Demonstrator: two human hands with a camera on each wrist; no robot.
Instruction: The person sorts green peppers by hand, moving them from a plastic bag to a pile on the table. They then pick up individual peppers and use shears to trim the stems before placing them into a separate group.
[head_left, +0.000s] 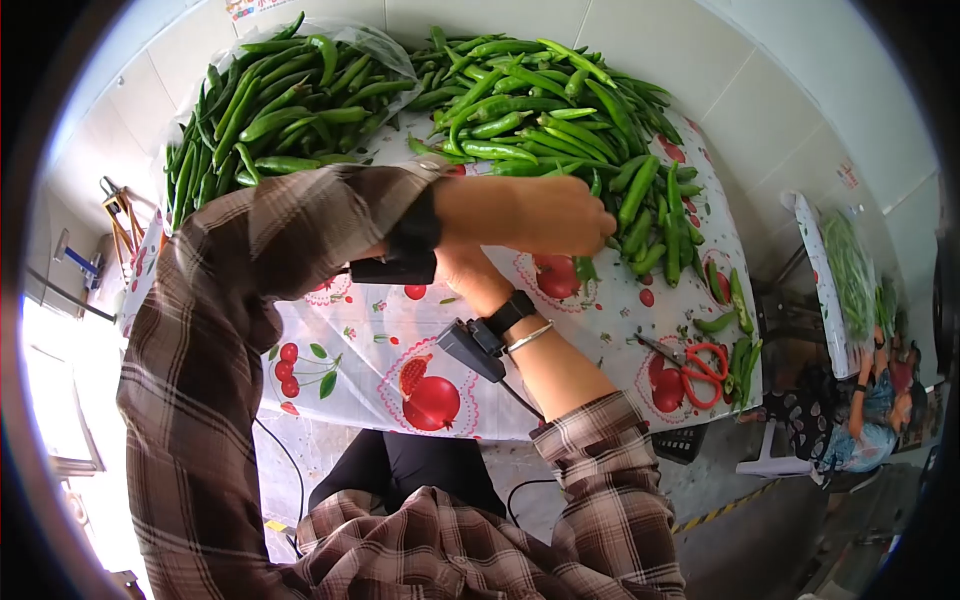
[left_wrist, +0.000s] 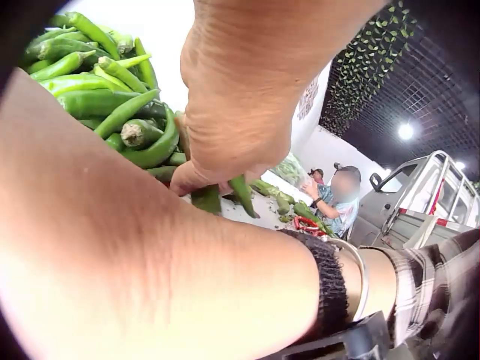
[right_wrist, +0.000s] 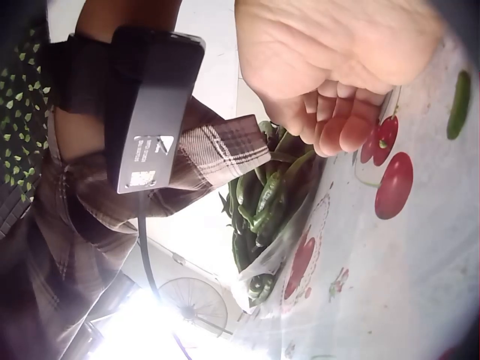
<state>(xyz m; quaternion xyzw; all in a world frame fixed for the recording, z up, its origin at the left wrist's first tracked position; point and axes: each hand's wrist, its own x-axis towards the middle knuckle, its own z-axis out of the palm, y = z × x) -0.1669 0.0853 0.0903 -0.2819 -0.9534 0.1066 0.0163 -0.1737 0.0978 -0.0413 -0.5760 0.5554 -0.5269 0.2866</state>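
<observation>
In the head view the forearms cross, the left above the right. My left hand [head_left: 545,215] is bent over at the lower edge of the pepper heap [head_left: 540,110], gripping green peppers whose ends [head_left: 585,268] show below its fingers. The left wrist view shows this hand [left_wrist: 240,97] from close up, with pepper ends [left_wrist: 241,195] under its fingertips. My right hand [head_left: 468,272] is partly hidden beneath the left forearm. In the right wrist view the right hand [right_wrist: 337,67] has loosely curled fingers above the tablecloth [right_wrist: 360,255], with nothing seen in them.
A plastic bag of green peppers [head_left: 290,110] stands at the back left. Red-handled scissors [head_left: 703,375] lie at the table's right, beside a few loose peppers [head_left: 740,365]. People sit at another table [head_left: 822,290] on the far right.
</observation>
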